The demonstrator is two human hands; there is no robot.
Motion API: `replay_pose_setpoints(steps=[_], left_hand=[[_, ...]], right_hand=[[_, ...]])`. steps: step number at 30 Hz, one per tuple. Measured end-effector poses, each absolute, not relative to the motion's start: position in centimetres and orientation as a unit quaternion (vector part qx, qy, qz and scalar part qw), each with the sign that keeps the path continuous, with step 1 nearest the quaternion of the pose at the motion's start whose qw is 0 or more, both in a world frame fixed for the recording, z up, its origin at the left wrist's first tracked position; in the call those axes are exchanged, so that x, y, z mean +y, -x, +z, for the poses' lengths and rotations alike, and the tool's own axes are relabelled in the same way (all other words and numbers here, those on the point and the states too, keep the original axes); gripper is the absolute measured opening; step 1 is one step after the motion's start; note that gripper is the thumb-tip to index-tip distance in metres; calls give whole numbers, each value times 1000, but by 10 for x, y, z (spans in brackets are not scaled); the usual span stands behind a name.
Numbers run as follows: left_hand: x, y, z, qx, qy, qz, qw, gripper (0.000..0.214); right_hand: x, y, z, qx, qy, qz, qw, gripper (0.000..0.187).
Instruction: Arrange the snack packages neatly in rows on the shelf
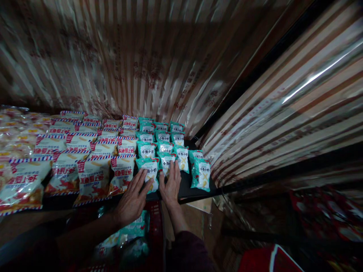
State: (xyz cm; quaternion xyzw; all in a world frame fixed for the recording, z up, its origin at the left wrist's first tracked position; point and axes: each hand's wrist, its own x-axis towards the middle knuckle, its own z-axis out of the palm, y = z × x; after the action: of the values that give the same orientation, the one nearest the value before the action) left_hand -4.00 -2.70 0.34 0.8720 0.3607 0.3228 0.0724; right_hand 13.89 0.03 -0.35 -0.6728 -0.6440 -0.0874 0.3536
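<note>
Rows of small teal snack packets [159,141] stand on a dark shelf [195,190]. My left hand [133,198] lies flat with fingers stretched out against the left side of the front teal packet [150,170]. My right hand [171,185] is open too, its fingers resting on the right side of that packet and on the teal packet [167,160] behind it. Neither hand grips anything. Two more teal packets [200,173] stand apart at the right end of the shelf.
Red-and-white snack packets [93,177] fill the shelf to the left. Shiny striped foil sheeting [283,105] covers the back and right side. Below the shelf edge lie more teal packets [133,230] and a red box [266,260].
</note>
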Motion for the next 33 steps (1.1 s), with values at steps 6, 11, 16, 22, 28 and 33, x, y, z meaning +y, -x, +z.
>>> replay_pose_setpoints(steps=[6, 11, 16, 22, 28, 33], left_hand=[[-27, 40, 3, 360, -874, 320, 63, 81], [-29, 43, 3, 339, -878, 330, 68, 78], [-32, 46, -2, 315, -885, 336, 69, 74], [-43, 34, -1, 286, -887, 352, 86, 70], [-63, -50, 22, 315, -819, 383, 290, 51], [-52, -134, 39, 376, -692, 359, 501, 52]], right_hand=[[0, -148, 0, -638, 670, -92, 369, 54], [0, -179, 14, -573, 689, -166, 412, 50], [-6, -221, 21, -483, 742, -206, 416, 58], [-18, -254, 14, -431, 783, -188, 408, 71], [-24, -268, 14, -420, 790, -136, 425, 74], [-30, -285, 12, -399, 806, -45, 436, 74]])
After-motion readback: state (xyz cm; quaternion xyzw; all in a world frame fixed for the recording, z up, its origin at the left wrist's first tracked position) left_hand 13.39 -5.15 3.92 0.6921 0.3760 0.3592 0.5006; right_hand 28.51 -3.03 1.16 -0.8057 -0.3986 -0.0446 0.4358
